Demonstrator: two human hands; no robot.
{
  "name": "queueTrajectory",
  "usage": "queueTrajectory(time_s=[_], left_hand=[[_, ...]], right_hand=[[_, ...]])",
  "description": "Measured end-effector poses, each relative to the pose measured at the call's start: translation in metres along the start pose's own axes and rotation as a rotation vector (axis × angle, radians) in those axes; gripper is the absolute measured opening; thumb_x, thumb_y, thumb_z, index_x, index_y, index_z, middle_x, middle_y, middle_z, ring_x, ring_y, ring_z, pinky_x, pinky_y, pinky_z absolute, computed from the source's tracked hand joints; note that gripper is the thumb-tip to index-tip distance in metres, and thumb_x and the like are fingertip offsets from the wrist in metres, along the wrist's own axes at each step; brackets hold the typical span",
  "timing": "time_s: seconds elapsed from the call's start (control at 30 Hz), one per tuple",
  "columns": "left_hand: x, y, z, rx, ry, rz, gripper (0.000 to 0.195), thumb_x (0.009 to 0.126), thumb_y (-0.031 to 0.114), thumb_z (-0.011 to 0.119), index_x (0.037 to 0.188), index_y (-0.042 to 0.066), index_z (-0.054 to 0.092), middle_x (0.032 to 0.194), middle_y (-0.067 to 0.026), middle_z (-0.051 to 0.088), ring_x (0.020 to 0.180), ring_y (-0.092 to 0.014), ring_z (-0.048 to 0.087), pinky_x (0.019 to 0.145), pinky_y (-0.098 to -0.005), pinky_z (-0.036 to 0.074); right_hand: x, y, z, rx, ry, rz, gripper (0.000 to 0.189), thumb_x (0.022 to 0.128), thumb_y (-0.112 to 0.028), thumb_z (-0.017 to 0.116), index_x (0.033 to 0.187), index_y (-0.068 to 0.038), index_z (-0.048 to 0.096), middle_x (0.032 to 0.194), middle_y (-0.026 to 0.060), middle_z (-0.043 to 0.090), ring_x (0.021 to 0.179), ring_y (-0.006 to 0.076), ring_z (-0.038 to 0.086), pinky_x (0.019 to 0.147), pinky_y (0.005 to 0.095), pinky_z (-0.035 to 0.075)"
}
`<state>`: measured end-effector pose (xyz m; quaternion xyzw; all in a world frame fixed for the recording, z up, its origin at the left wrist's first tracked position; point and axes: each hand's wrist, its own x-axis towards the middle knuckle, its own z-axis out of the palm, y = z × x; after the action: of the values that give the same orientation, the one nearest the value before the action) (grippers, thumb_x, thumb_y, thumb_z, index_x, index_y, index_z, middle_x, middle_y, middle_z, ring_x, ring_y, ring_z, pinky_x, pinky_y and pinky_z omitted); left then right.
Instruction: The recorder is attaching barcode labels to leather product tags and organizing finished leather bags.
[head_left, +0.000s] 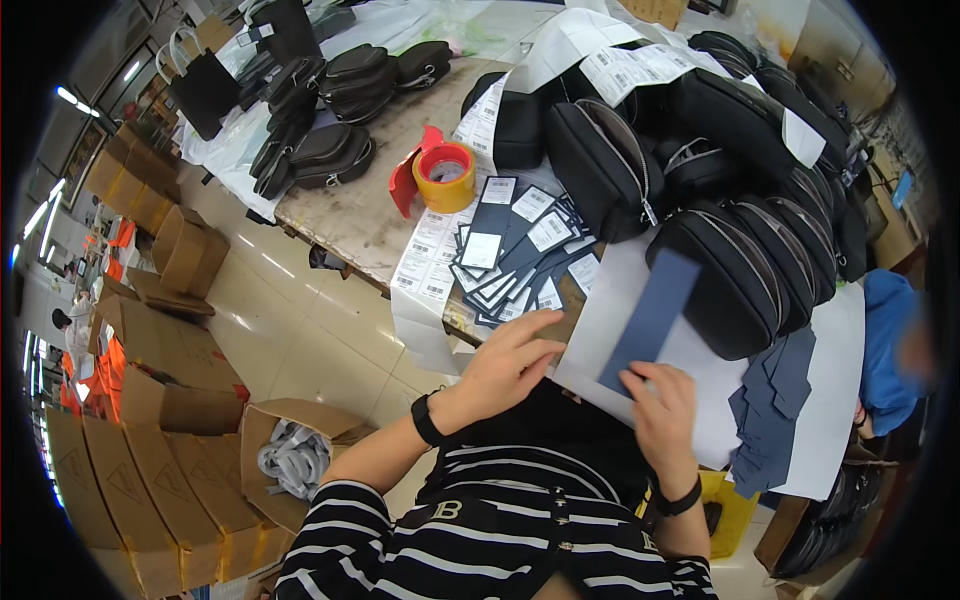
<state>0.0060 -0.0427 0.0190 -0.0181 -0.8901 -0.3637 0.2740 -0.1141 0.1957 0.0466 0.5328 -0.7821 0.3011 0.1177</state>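
Observation:
My right hand (664, 405) pinches the lower end of a navy blue card tag (651, 319), raised and slightly blurred over the white paper (600, 330). My left hand (514, 364) is at the table's front edge, fingers apart and holding nothing that I can see. Just beyond it lies a fanned pile of navy hang tags (517, 247) with white barcode labels. To the right, overlapping plain navy tags (772, 405) are spread on white paper. A black bag (724, 281) with an unzipped opening stands just past the tag in my right hand.
A tape roll (444, 180) with a red dispenser stands on the table beside a barcode label sheet (424, 255). More black bags (727, 105) are heaped behind. Left are cardboard boxes (135, 480) and an open carton (292, 420). A blue-clothed person (889, 352) is at the right.

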Motion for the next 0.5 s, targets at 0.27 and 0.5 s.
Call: queueTrajectory(time_s=[0.27,0.5], left_hand=[[-0.042,-0.056,-0.072,0.178,0.326,-0.273,0.025,0.09,-0.001,0.065,0.114,0.006,0.069,0.121,-0.0113,0.067,0.106,-0.022,0.066,0.085,-0.0301,0.053],[-0.083,-0.134,-0.117,-0.245,0.571,-0.821,0.028,0.097,0.014,0.067,0.119,0.0,0.06,0.106,-0.0058,0.065,0.102,-0.013,0.059,0.091,-0.0272,0.046]], right_hand=[[0.015,-0.001,-0.004,0.201,-0.29,0.146,0.029,0.084,-0.004,0.071,0.113,-0.004,0.069,0.121,0.0108,0.063,0.109,0.0315,0.058,0.094,0.0386,0.045],[0.03,0.005,0.013,0.205,-0.135,0.309,0.036,0.084,-0.015,0.076,0.117,-0.003,0.067,0.131,0.0139,0.06,0.119,0.0362,0.055,0.1,0.0453,0.043]])
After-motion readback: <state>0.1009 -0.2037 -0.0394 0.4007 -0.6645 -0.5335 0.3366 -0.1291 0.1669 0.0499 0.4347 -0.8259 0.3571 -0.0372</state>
